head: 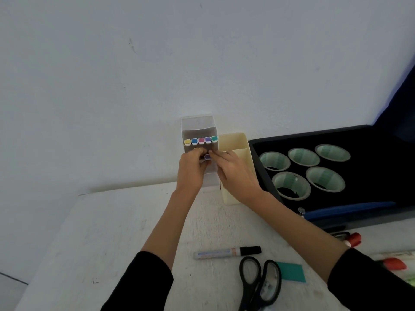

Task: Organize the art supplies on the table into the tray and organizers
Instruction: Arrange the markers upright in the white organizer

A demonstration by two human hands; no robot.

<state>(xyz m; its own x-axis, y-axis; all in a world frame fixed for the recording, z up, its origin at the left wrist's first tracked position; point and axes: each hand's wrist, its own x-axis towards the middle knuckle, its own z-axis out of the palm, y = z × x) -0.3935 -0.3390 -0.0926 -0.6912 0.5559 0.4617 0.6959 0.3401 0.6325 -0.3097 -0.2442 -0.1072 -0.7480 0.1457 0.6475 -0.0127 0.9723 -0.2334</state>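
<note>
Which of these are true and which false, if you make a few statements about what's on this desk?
1. The left hand holds a purple-capped marker at the white organizer. True.
2. The black tray holds three tape rolls. False: it holds five.
3. Scissors lie on the table near a black-capped marker. True.
4. The cream organizer stands to the left of the white one. False: it stands on its right.

Centre of frame: five colour-capped markers [201, 140] in row; one purple-capped marker [207, 156] below. One white organizer [197, 124], one cream organizer [233, 142]. Right: one black tray [370, 176], five tape rolls [292, 178]. Bottom: one grey marker [224, 252], one scissors [261, 286], one teal card [292, 271]. Lower right edge: two red-capped markers [356, 239].
</note>
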